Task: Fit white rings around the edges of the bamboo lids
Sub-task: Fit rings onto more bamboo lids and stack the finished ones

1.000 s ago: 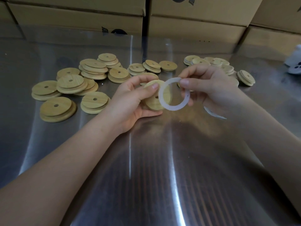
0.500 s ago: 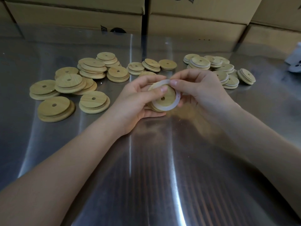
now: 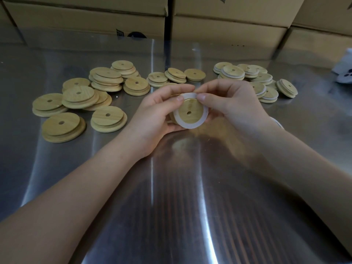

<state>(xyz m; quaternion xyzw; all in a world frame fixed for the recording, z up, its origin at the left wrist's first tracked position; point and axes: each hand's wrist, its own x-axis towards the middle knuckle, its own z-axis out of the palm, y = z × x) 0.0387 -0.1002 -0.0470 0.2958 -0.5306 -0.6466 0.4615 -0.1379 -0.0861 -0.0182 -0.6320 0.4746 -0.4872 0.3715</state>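
Ring (image 3: pixel 191 126), held apart 1 s ago, now lies over lid (image 3: pixel 192 107). L hand (image 3: pixel 154 115) grips lid; R hand (image 3: pixel 234 103) thumb+finger pinch ring's top. Prob. needs pressing home.

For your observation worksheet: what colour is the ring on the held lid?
White: the ring on the bamboo lid, seen best in the head view.

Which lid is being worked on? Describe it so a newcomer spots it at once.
On the steel table, between the lid piles, the left hand and right hand meet. They hold one bamboo lid, the only one off the table, a white ring on it.
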